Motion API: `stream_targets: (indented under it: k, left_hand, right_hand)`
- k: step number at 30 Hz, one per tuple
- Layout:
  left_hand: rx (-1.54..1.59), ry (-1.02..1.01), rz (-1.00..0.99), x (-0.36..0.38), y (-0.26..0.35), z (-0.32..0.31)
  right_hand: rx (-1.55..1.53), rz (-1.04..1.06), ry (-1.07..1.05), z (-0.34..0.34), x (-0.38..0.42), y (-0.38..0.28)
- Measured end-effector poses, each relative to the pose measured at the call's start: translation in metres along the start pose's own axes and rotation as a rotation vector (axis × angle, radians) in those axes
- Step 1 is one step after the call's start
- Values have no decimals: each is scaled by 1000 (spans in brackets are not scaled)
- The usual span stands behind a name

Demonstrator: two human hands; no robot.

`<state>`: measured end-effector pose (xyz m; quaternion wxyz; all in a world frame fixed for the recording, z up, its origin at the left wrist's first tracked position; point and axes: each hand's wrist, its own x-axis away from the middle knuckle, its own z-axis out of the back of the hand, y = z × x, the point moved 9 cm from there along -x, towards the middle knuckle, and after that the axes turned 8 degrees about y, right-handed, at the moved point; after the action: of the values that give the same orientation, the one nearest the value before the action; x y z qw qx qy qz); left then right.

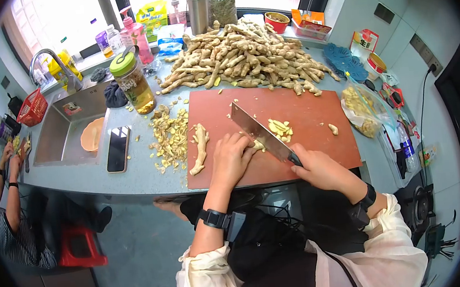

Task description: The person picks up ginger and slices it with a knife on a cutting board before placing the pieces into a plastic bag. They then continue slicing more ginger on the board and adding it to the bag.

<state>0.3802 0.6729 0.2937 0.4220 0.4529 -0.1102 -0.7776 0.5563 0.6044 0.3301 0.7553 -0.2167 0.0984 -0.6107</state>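
Note:
My right hand [314, 167] is closed round the dark handle of a cleaver [261, 132], whose broad blade slants up to the left over the brown cutting board [319, 151]. Against the blade's left side, the curled fingers of my left hand [232, 157] hold down a piece of ginger [258, 145], partly hidden by the fingers. Right of the blade lies a small heap of pale ginger slices [281, 130]. A whole ginger root [200, 148] rests along the board's left edge, and a small ginger piece [333, 129] sits toward the right.
A big pile of ginger roots [243, 53] stands behind the board. To the left are ginger scraps [170, 135], a phone [118, 149], a lidded jar [133, 83] and a sink [68, 131]. A bag of ginger slices [360, 109] lies right. Another person [12, 214] works far left.

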Motion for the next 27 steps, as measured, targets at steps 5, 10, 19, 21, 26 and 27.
stream_targets:
  k: [5,10,19,21,26,27]
  left_hand:
    - [26,12,-37,-1,2,0]
    - [2,-20,6,1,0,0]
    - [5,51,-31,3,-3,1]
    - [-3,43,-23,2,-2,1]
    - [-9,39,-7,2,-3,1]
    - [-4,36,-9,2,-4,1]
  right_hand:
    - [27,-19,7,-3,-7,-2]
    - [-1,15,89,-15,-33,-6]
    - [-250,26,103,4,-21,9]
    - [-267,14,120,12,-13,6]
    - [-295,-147,-24,19,-1,-8]
    - [-292,-146,-25,22,-1,-12]
